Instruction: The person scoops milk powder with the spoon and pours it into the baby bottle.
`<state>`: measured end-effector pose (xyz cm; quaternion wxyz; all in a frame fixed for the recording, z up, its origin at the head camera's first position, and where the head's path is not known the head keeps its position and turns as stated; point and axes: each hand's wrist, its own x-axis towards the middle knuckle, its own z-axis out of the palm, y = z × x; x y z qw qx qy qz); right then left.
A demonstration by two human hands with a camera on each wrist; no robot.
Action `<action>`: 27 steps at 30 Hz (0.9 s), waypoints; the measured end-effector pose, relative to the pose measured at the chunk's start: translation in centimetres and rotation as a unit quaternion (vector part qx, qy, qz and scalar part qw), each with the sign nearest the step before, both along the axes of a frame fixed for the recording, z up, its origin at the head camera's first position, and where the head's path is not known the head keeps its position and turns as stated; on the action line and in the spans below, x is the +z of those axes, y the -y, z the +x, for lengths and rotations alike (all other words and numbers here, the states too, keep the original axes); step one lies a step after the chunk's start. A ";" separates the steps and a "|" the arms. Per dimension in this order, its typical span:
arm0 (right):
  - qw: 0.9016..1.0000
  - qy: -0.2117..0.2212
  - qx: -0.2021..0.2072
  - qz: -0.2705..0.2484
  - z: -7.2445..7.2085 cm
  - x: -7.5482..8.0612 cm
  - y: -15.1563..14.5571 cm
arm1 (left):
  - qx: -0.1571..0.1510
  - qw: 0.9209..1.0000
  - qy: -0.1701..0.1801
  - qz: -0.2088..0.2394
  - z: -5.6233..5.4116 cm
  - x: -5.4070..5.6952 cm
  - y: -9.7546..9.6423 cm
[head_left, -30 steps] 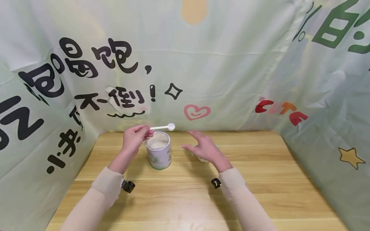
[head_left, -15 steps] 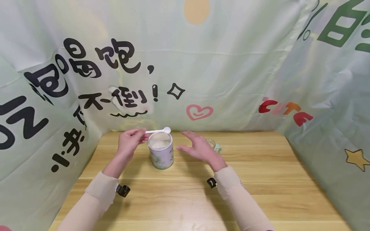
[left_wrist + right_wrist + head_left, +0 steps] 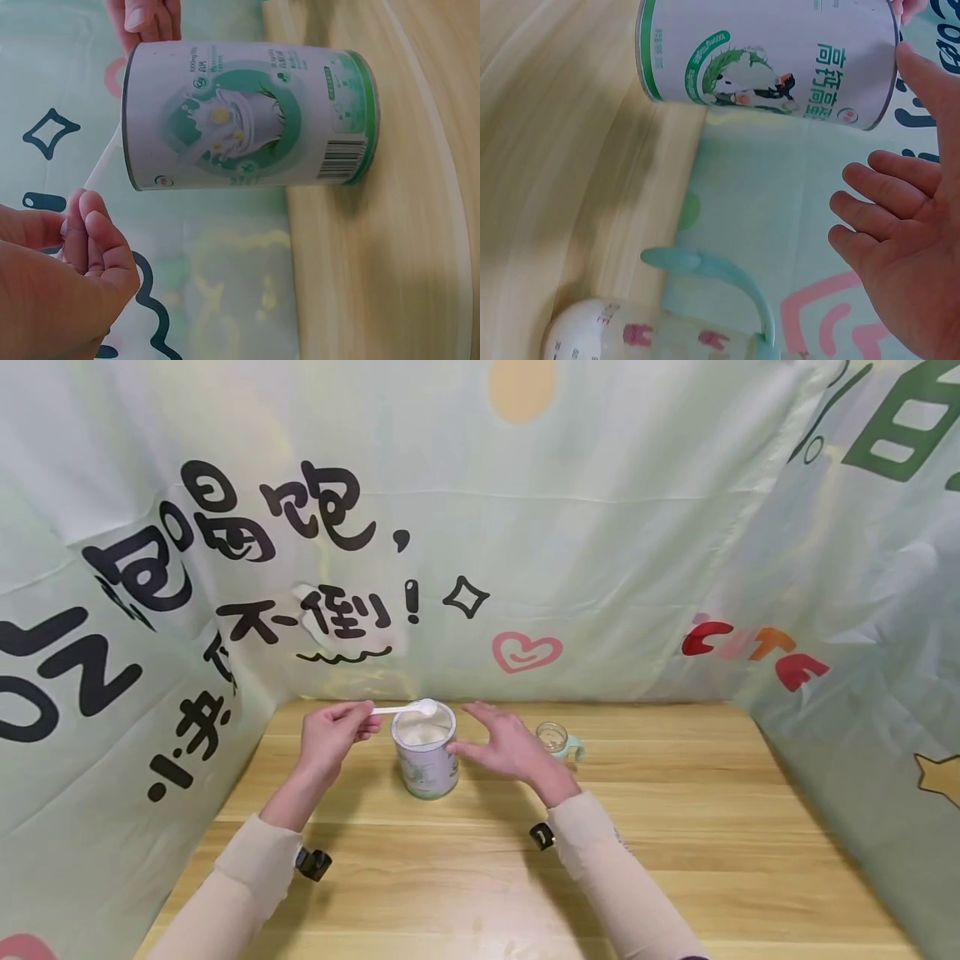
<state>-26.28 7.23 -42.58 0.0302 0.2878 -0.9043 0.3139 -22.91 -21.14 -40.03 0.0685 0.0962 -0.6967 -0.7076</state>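
A white plastic scoop (image 3: 401, 710) is pinched by its handle between thumb and fingers of my left hand (image 3: 330, 739). Its round bowl is over the back part of the open mouth of a pale lilac milk powder can (image 3: 427, 770). Pale powder (image 3: 422, 731) shows inside the can, which stands upright. On the can's other side is my right hand (image 3: 504, 747), fingers extended and palm turned toward the can. The right thumb (image 3: 922, 71) lies close to the can's rim; whether it touches, I cannot tell. From the left wrist view, the scoop's bowl is hidden behind the can.
A clear baby bottle (image 3: 551, 737) with a mint-green handle (image 3: 735, 279) stands uncapped behind my right hand. Printed cloth (image 3: 615, 568) hangs around the back and sides of the wooden table (image 3: 450, 877).
The left hand has drawn the scoop leftward and lowered it over the can's mouth. My right hand has come closer to the can, uncovering the bottle. The head view has shifted slightly.
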 end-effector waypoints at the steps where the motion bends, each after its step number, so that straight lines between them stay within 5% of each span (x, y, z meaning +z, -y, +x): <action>1: 1.000 -0.001 0.002 0.000 0.0 0.0 0.1 | 0.000 1.000 0.002 -0.002 0.0 -0.1 0.1; 18: 0.999 -0.022 0.028 -0.023 0.0 -0.7 1.3 | -0.016 0.999 0.015 -0.031 0.6 -0.6 -0.1; 27: 0.999 -0.015 0.028 -0.029 0.0 -0.6 1.6 | -0.022 0.988 -0.019 -0.152 0.6 -0.9 -0.9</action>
